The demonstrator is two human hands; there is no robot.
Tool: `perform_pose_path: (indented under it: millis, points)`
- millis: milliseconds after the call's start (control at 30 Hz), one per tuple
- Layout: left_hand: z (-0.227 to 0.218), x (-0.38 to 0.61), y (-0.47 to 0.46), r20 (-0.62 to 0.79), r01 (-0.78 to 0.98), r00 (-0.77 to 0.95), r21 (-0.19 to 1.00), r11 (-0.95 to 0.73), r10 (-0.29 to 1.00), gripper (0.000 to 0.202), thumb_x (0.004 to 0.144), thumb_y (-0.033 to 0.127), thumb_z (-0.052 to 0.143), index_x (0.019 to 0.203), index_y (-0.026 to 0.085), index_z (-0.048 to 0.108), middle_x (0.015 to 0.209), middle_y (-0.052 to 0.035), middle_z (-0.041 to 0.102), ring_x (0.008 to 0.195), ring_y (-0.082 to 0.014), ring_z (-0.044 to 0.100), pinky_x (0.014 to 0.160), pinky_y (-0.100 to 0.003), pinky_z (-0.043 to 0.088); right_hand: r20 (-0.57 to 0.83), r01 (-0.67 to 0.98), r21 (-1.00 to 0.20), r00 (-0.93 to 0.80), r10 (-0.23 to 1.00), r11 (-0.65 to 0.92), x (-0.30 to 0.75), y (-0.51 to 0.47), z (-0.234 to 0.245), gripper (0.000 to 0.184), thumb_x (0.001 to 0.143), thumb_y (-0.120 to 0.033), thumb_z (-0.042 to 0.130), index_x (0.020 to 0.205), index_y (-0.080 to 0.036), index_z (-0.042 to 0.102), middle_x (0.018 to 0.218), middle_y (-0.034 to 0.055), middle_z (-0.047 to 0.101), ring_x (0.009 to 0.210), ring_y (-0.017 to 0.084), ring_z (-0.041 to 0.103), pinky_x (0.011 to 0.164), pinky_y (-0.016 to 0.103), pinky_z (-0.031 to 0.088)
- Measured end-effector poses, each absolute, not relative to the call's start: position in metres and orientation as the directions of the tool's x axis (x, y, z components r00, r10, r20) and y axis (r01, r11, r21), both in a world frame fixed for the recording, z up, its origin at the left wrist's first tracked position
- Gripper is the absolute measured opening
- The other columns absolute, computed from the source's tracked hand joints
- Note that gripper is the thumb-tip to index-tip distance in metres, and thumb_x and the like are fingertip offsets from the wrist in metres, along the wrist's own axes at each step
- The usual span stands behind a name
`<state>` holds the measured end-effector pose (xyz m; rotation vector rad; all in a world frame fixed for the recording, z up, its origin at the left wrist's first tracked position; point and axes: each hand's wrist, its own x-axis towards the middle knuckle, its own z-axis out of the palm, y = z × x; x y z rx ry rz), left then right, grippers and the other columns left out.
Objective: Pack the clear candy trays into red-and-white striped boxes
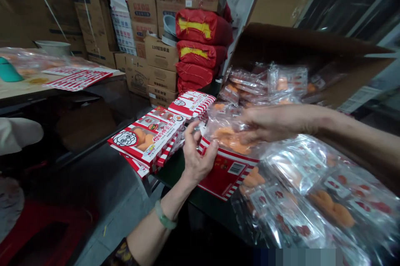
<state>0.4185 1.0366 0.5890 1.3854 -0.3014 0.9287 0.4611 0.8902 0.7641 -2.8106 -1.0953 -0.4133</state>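
Note:
My left hand (200, 155), with a pale green bangle on its wrist, grips the upper edge of a red and white striped cardboard box (215, 176). The box is tilted, and its barcode side faces me. In my right hand (268, 124) is a clear plastic packet (226, 133) with orange pieces in it, held at the box's upper edge. Motion blurs this hand a little, and some of its fingers are hidden by the plastic. Just left of my left hand lies a stack of printed red and white boxes (148, 135), with another printed box (192, 103) behind it.
Several clear packets (312, 199) cover the right side, and more lie in a large open carton (312, 45) behind. Red sacks (203, 28) and cardboard boxes (161, 53) are stacked at the back. On the left table (31, 89) are flat striped boxes (81, 78).

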Motion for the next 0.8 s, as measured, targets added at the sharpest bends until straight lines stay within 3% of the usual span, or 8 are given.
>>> perform_pose_path:
  millis: [100, 167, 233, 300, 367, 467, 633, 800]
  points:
    - [0.589, 0.421, 1.033, 0.618, -0.677, 0.643, 0.735, -0.041, 0.453, 0.046, 0.078, 0.026, 0.063, 0.116, 0.019, 0.038, 0.090, -0.0043, 0.056, 0.077, -0.0148, 0.061, 0.066, -0.025, 0.051, 0.203, 0.732, 0.126, 0.642, 0.740, -0.670, 0.439, 0.884, 0.763, 0.047, 0.075, -0.056, 0.067, 0.104, -0.020, 0.061, 0.079, 0.0017, 0.064, 0.067, 0.015, 0.058, 0.058, 0.027, 0.040]
    - [0.590, 0.422, 1.029, 0.601, -0.672, 0.635, 0.740, -0.037, 0.485, 0.044, 0.077, 0.025, 0.064, 0.112, 0.020, 0.038, 0.082, -0.0002, 0.051, 0.070, -0.0120, 0.058, 0.064, -0.024, 0.050, 0.301, 0.734, 0.250, 0.561, 0.771, -0.631, 0.423, 0.879, 0.762, 0.040, 0.081, -0.048, 0.063, 0.111, -0.020, 0.059, 0.088, 0.0049, 0.065, 0.079, 0.021, 0.059, 0.067, 0.032, 0.042]
    - [0.592, 0.422, 1.024, 0.609, -0.685, 0.625, 0.728, -0.032, 0.489, 0.044, 0.077, 0.023, 0.064, 0.112, 0.020, 0.037, 0.077, 0.0026, 0.047, 0.064, -0.0097, 0.054, 0.061, -0.022, 0.048, 0.403, 0.682, 0.346, 0.512, 0.758, -0.645, 0.410, 0.878, 0.754, 0.022, 0.090, -0.035, 0.052, 0.101, -0.019, 0.063, 0.089, 0.0074, 0.064, 0.086, 0.023, 0.058, 0.073, 0.034, 0.040]
    - [0.593, 0.421, 1.020, 0.630, -0.710, 0.597, 0.703, -0.038, 0.497, 0.043, 0.077, 0.019, 0.062, 0.111, 0.019, 0.036, 0.075, 0.0035, 0.046, 0.060, -0.0085, 0.052, 0.059, -0.021, 0.047, 0.374, 0.651, 0.374, 0.545, 0.750, -0.660, 0.402, 0.881, 0.740, 0.019, 0.092, -0.024, 0.047, 0.086, -0.017, 0.064, 0.081, 0.0077, 0.062, 0.079, 0.021, 0.056, 0.068, 0.032, 0.037]
    - [0.593, 0.419, 1.018, 0.652, -0.733, 0.560, 0.678, -0.061, 0.510, 0.042, 0.077, 0.018, 0.061, 0.111, 0.018, 0.036, 0.077, 0.0021, 0.046, 0.063, -0.0091, 0.053, 0.061, -0.021, 0.047, 0.271, 0.673, 0.342, 0.598, 0.754, -0.656, 0.398, 0.886, 0.723, 0.015, 0.089, -0.017, 0.050, 0.083, -0.016, 0.063, 0.077, 0.0069, 0.061, 0.071, 0.018, 0.055, 0.063, 0.030, 0.035]
    - [0.589, 0.418, 1.019, 0.665, -0.752, 0.531, 0.655, -0.068, 0.525, 0.041, 0.079, 0.020, 0.060, 0.112, 0.018, 0.037, 0.084, -0.0012, 0.048, 0.074, -0.0117, 0.056, 0.066, -0.023, 0.049, 0.152, 0.696, 0.268, 0.652, 0.743, -0.666, 0.397, 0.891, 0.703, 0.019, 0.085, -0.008, 0.050, 0.094, -0.017, 0.064, 0.085, 0.0076, 0.063, 0.075, 0.018, 0.055, 0.062, 0.029, 0.035]
    - [0.585, 0.422, 1.020, 0.680, -0.754, 0.480, 0.643, -0.136, 0.554, 0.035, 0.079, 0.022, 0.062, 0.107, 0.019, 0.040, 0.090, -0.0027, 0.046, 0.079, -0.0116, 0.053, 0.071, -0.025, 0.048, 0.297, 0.703, 0.250, 0.598, 0.744, -0.665, 0.398, 0.890, 0.695, 0.028, 0.086, -0.008, 0.044, 0.101, -0.017, 0.065, 0.094, 0.0101, 0.059, 0.087, 0.023, 0.053, 0.069, 0.032, 0.041]
    - [0.585, 0.425, 1.017, 0.678, -0.743, 0.458, 0.647, -0.172, 0.574, 0.033, 0.079, 0.024, 0.063, 0.103, 0.019, 0.041, 0.086, -0.0011, 0.045, 0.077, -0.0113, 0.052, 0.071, -0.025, 0.048, 0.260, 0.813, 0.037, 0.554, 0.791, -0.581, 0.404, 0.892, 0.696, 0.050, 0.086, -0.008, 0.037, 0.134, -0.014, 0.047, 0.114, 0.0115, 0.062, 0.102, 0.021, 0.056, 0.088, 0.036, 0.045]
